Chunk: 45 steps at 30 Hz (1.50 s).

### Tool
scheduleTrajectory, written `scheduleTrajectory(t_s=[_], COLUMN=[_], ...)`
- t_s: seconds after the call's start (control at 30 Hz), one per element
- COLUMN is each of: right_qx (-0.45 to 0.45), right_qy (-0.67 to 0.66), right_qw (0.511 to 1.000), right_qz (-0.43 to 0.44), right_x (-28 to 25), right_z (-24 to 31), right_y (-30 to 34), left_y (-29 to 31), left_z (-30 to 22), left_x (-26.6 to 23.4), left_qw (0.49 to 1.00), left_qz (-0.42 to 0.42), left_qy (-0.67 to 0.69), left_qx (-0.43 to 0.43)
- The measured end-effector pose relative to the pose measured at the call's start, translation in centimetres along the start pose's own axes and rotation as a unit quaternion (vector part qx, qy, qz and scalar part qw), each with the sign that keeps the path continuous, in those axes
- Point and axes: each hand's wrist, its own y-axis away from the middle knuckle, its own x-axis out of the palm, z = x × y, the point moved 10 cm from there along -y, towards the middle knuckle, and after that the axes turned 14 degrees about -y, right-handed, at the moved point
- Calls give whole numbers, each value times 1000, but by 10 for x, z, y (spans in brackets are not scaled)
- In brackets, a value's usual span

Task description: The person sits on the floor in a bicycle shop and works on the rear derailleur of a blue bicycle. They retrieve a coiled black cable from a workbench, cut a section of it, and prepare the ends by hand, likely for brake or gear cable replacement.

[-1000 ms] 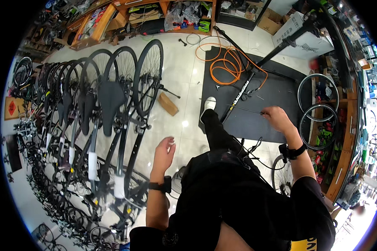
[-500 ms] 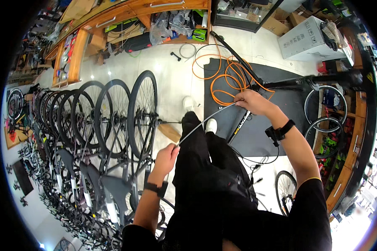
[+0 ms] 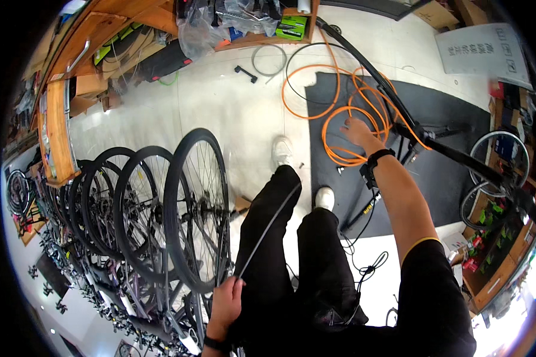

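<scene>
A length of thin grey cable housing (image 3: 270,229) is pinched in my left hand (image 3: 227,300), low in the view beside my left thigh. From that closed hand it rises in a gentle curve across my dark trouser leg, its far end free near the knee. My right hand (image 3: 356,131) is stretched forward over the coiled orange hose (image 3: 327,138), away from the cable housing. Its fingers look loosely parted with nothing seen in them; whether they touch the hose I cannot tell. Black bands sit on both wrists.
Several bicycles stand in a row at left, the nearest wheel (image 3: 174,208) close to my left hand. A black repair stand (image 3: 363,59) crosses above the dark floor mat (image 3: 458,119). Wooden workbench drawers (image 3: 56,131) line the far left; a grey carton (image 3: 482,53) stands far right.
My right hand has let go of the cable housing's far end and moved forward over the orange hose. The left hand, still holding the housing, has lowered toward me. The view has shifted.
</scene>
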Motion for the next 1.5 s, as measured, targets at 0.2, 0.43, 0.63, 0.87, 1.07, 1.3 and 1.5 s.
scheduleTrajectory(t_s=[0.2,0.43,0.63,0.87,1.07,1.3,1.5], right_qx=[-7,17,2,-66,-152,-228,-335], right_qy=[67,128,116,109,183,163,196], right_qw=[998,981,980,984,967,955,915], right_qz=[4,143,162,122,94,98,104], right_x=[63,108,82,42,68,120,126], right_z=[19,11,38,108,153,198,185], right_y=[-118,-147,-89,-108,-182,-282,-340], left_y=[-29,-59,-49,-56,-86,-168,-241], left_z=[53,49,27,14,14,3,2], left_x=[-7,-27,-18,-28,-39,-36,-25], left_qw=[986,991,991,987,988,994,987], left_qz=[61,16,80,86,83,-9,-127], left_qy=[-3,-34,63,115,102,86,56], left_qx=[-157,-128,-85,-70,-78,-72,-82])
